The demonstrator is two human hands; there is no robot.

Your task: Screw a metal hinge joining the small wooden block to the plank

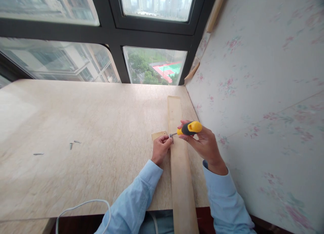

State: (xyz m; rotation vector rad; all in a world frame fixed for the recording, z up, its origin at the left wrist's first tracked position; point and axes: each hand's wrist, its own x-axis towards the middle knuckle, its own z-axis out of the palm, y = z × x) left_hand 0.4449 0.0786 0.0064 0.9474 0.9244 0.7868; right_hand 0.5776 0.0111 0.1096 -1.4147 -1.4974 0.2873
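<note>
My right hand (206, 143) is wrapped around the yellow and black handle of a screwdriver (191, 127), whose shaft points left. At its tip is a small shiny metal piece (170, 137), too small to name surely, which my left hand (161, 148) pinches between thumb and fingers. That piece sits at the left edge of a long pale wooden board (181, 173), running from the front edge toward the window. A short flat piece of wood (158, 135) lies left of the board, partly hidden behind my left hand.
Several loose screws (71, 146) lie on the marble-patterned sill (101, 126) at the left. A white cable (88, 201) loops over the front edge by my left sleeve. Dark-framed windows (157, 35) stand at the back, and a floral-papered wall (253, 92) rises close on the right.
</note>
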